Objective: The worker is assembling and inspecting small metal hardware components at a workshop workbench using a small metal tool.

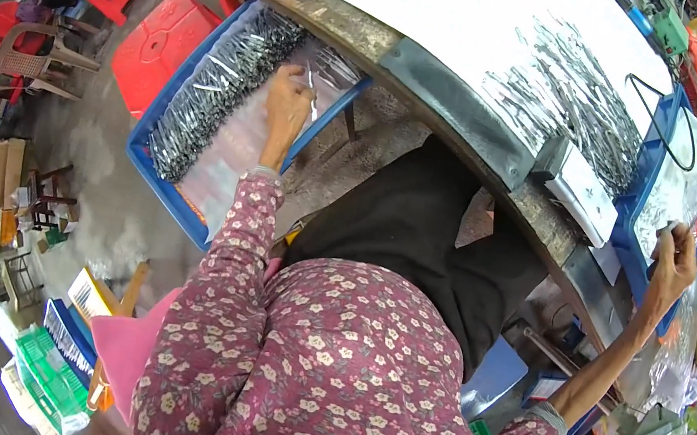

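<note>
My left hand [288, 104] is closed in a pinch on a slim silvery strip [311, 88], over the blue tray [139, 147] at the left. Rows of similar slim metal pieces [220, 90] lie packed along that tray's far side, and a clear plastic sheet [237, 139] covers part of its bottom. At the far right, my right hand [676, 261] has its fingers pinched together at a second blue tray [641, 277]. Something small and dark shows at those fingertips, too small to name. Small pale parts [650, 222] lie in this tray beside clear plastic.
Many loose slim metal pieces [573, 89] are spread on the white tabletop [438, 11]. A white box [583, 190] sits near the table's edge, and a black cable [665, 91] loops by the right tray. Red stools [161, 43] stand at the left.
</note>
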A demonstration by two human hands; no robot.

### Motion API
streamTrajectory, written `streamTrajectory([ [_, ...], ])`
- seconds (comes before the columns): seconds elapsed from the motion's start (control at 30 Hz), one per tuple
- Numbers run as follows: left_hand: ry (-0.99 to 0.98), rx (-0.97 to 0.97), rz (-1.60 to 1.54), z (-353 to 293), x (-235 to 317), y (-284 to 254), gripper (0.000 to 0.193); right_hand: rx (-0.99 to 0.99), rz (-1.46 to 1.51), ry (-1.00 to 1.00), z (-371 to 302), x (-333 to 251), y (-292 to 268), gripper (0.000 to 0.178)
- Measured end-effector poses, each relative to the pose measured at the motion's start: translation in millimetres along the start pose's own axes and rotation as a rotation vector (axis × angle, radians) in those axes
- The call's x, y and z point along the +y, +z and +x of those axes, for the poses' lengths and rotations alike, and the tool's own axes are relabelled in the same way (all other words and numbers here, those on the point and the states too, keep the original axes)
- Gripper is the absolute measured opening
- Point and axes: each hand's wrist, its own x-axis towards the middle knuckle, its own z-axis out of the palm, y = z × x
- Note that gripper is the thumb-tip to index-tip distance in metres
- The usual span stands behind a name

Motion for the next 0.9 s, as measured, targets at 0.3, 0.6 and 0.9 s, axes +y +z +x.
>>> streamTrajectory([
  [0.3, -0.290, 0.047, -0.062, 23.6, -94.9, 63.8, 0.036, -0.048, 0.682, 0.242, -40.6, -44.9, 13.8, 0.011],
  [0.6, -0.095, -0.001, 0.141, 39.3, -67.3, 67.4, 0.013, -0.117, 0.743, 0.221, -69.8, -62.3, 36.2, 0.014],
  [0.9, -0.140, 0.016, -0.260, 41.1, -47.8, 66.7, 0.023, -0.219, 0.772, 0.317, -81.8, -103.9, 73.0, 0.014],
])
